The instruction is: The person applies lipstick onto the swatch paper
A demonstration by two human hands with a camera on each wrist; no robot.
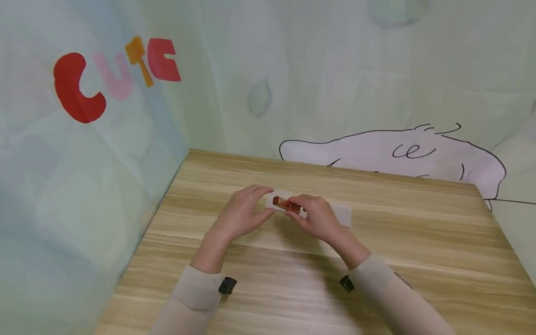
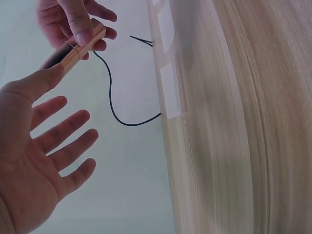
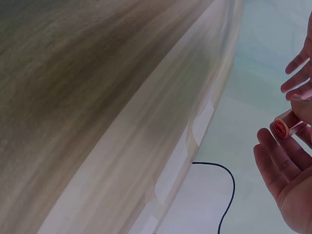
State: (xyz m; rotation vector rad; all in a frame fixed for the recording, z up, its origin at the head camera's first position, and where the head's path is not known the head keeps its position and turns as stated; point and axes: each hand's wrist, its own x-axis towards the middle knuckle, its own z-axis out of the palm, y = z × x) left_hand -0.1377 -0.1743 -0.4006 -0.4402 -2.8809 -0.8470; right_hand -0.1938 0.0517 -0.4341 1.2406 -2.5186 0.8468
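Long, pale beige sleeves end at the wrists. The left sleeve (image 1: 184, 298) has a creased cuff (softly rounded); the right sleeve (image 1: 387, 288) shows a thin dark line. A small black fitting (image 1: 228, 285) and its twin (image 1: 346, 283) sit at the cuffs' inner sides.

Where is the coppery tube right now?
In the head view, the coppery tube is just below centre, held in the right hand above the table, the left hand near its left end.

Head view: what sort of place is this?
Likely a makeshift recording booth: a creased printed backdrop with CUTE lettering and a black-outlined cartoon figure lines at least two sides of a wood-grain table.
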